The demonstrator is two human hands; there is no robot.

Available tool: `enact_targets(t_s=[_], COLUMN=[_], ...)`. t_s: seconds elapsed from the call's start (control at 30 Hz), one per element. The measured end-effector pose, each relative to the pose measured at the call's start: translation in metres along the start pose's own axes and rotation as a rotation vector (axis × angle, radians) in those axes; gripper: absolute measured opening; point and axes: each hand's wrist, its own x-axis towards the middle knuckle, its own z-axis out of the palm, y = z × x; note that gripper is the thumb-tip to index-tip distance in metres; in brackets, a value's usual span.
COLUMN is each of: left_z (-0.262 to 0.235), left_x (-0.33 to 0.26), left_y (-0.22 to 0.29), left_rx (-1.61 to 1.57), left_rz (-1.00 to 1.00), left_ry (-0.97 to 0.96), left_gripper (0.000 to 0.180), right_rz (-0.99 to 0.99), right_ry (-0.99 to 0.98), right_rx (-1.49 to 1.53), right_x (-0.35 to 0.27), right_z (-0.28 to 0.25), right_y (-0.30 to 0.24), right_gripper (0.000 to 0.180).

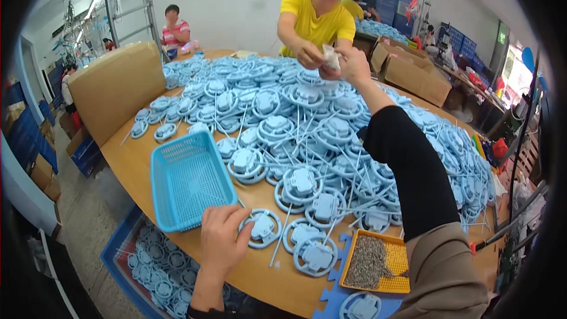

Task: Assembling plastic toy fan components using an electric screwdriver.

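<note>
My left hand (221,239) is low in the middle, between a blue plastic basket (192,180) and a light-blue toy steering wheel (261,228). Its fingers are bent and its thumb stands apart, with nothing plainly held. Stretched far across the table, my right hand (355,66) pinches the edge of a small whitish packet (331,57). A co-worker's hands (309,56) are on the same packet from the other side. My fingertips are partly hidden there. A large heap of light-blue steering wheels (274,127) with thin stems lies beneath my right arm.
A yellow tray (394,285) of small metal screws stands at the near right, by a blue foam mat (336,295). Below the table's left edge is a blue crate (121,248) of wheels. Cardboard (121,88) stands at left; an open carton (413,71) sits back right.
</note>
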Motion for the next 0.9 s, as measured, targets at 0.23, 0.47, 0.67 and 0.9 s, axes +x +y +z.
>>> enact_targets(t_s=[0.23, 0.47, 0.67, 0.9], left_z=[-0.012, -0.009, 0.010, -0.002], left_x=[-0.015, -0.015, -0.010, -0.025], left_y=[-0.008, -0.018, -0.017, -0.019], left_rx=[0.057, 0.076, -0.013, 0.049], left_rz=[-0.047, -0.003, 0.093, 0.021], left_ry=[-0.004, 0.043, 0.019, -0.011], left_gripper=[0.024, 0.023, 0.020, 0.023], right_rz=[0.373, 0.546, 0.443, 0.568], right_ry=[-0.206, -0.292, -0.348, -0.326], right_rx=[-0.050, 0.008, 0.001, -0.034], right_x=[0.001, 0.019, 0.023, 0.028], right_z=[0.015, 0.019, 0.064, 0.008], right_y=[-0.011, 0.010, 0.006, -0.014], right_gripper=[0.026, 0.042, 0.043, 0.043])
